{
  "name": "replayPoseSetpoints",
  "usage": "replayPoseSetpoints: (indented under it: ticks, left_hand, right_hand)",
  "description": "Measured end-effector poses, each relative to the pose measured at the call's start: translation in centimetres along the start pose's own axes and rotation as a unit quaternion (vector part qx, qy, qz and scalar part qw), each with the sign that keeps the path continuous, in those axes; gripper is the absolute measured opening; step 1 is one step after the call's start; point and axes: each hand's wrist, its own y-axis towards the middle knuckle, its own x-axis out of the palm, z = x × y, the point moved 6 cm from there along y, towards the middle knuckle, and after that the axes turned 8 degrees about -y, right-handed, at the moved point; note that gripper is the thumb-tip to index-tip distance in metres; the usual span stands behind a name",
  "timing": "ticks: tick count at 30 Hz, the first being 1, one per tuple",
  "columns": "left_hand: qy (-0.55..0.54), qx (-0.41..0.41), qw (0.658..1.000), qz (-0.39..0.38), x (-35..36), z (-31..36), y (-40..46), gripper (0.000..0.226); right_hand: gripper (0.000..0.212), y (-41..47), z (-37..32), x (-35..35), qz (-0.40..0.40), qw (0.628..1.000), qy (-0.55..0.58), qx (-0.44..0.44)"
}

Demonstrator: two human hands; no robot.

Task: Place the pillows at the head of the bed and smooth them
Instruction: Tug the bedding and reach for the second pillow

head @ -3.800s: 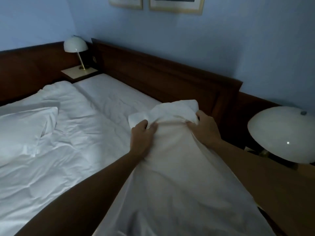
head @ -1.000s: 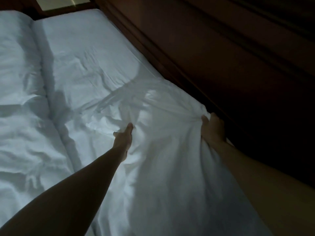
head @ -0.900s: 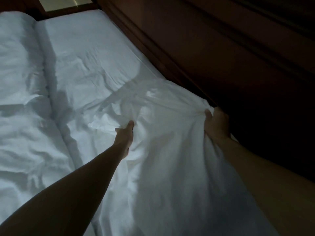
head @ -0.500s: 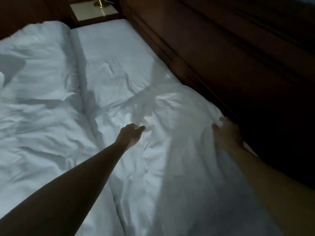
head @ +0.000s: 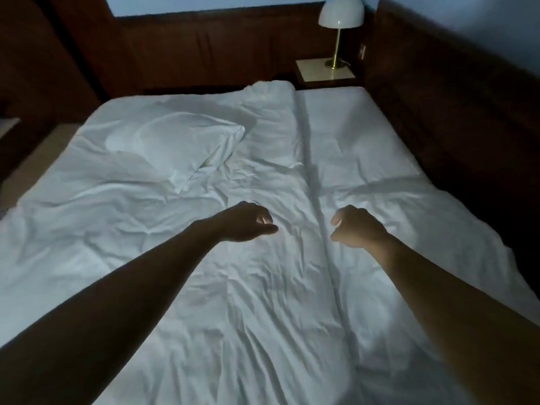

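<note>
One white pillow [head: 178,147] lies crumpled on the duvet at the left half of the bed, far from the dark wooden headboard [head: 438,92] on the right. My left hand [head: 248,222] and my right hand [head: 358,226] hover side by side over the middle of the bed, on either side of the seam between the two covers. Both are empty, with fingers loosely curled. The white cover [head: 423,229] I held lies flat on the right half, short of the headboard. A strip of bare sheet [head: 350,127] runs along the headboard beyond it.
A white dome lamp [head: 340,13] stands on a small nightstand [head: 318,73] in the far corner. Dark wood panelling [head: 204,48] runs along the far side of the bed. The room is dim.
Both hands have let go of the white cover, which now lies flat. They have drawn back over the bed's middle, and my view has swung left to take in the whole bed.
</note>
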Motion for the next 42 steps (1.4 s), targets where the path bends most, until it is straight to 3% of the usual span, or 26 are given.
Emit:
replayPoseSetpoints:
  ticks: [7, 14, 28, 33, 36, 42]
  left_hand:
    - [-0.017, -0.057, 0.994, 0.094, -11.7, -9.2, -17.8, 0.032]
    - [-0.061, -0.112, 0.981, 0.149, -13.8, -17.9, -33.0, 0.036]
    - [-0.064, -0.275, 0.929, 0.239, -19.1, -36.0, -65.1, 0.032]
    - [-0.035, -0.302, 0.919, 0.251, -24.0, -45.8, -75.9, 0.036]
    - [-0.024, -0.309, 0.915, 0.259, -27.5, -51.4, -80.5, 0.035]
    - [-0.046, -0.283, 0.926, 0.245, -33.1, -60.1, -84.4, 0.025]
  right_hand:
    - [0.048, -10.1, -20.8, -0.8, 0.023, 0.992, -0.023, -0.120]
    - [0.049, -17.9, -35.5, 4.8, -0.012, 0.967, -0.061, -0.248]
    - [0.049, -36.3, -66.3, 14.2, -0.046, 0.897, -0.126, -0.421]
    - [0.030, -41.1, -79.9, 17.8, -0.039, 0.896, -0.083, -0.435]
    - [0.027, -42.8, -88.0, 20.4, -0.026, 0.890, -0.125, -0.437]
    - [0.040, -45.7, -102.2, 25.1, -0.009, 0.879, -0.156, -0.450]
